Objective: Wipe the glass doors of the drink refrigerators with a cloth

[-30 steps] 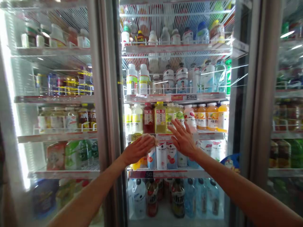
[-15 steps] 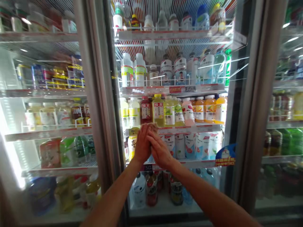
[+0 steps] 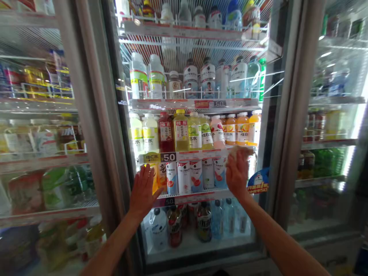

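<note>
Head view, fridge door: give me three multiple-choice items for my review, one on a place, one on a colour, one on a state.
1. Where is the right hand?
A. on the glass door, near its right edge
B. on the floor
C. inside the left-hand fridge

2. What colour is the bottle just left of the yellow bottle?
A. blue
B. dark red
C. white

3. How is the left hand held?
A. in a fist
B. gripping a bottle
C. flat, fingers spread on the glass

Answers: 1 A, the hand presses a cloth against the glass there; 2 B, its body shows dark red; 3 C, the open palm lies on the door.
</note>
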`<act>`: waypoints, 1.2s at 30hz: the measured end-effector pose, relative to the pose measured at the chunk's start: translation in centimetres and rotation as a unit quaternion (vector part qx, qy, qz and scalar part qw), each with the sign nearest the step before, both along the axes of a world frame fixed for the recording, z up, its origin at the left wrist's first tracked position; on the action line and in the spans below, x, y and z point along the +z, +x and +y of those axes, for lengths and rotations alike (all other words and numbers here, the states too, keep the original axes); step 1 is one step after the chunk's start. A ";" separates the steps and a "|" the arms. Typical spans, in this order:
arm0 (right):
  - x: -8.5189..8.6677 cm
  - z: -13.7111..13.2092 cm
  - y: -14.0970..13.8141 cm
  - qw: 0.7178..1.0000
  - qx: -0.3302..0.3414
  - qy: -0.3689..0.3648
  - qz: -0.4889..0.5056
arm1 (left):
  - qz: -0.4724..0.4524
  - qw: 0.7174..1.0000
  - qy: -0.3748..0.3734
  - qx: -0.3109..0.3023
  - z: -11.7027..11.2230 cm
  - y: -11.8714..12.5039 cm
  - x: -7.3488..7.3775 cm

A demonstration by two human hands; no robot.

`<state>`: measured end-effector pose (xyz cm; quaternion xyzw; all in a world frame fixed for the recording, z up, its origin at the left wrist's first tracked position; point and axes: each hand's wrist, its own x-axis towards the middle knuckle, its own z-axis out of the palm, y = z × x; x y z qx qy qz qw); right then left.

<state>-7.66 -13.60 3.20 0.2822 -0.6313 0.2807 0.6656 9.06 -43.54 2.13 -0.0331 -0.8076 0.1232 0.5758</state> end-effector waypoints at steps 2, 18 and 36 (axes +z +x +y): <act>-0.7 0.5 -0.1 0.998 -0.006 -0.067 -0.003 | 0.010 1.000 0.021 0.003 0.5 -0.4 -0.2; -4.0 -0.3 0.7 0.999 0.016 0.022 -0.019 | 0.014 0.996 0.088 0.011 1.9 -0.2 -3.3; 0.5 -12.1 6.9 0.964 0.129 0.231 -0.032 | -0.002 0.996 0.090 0.000 1.2 3.0 -3.4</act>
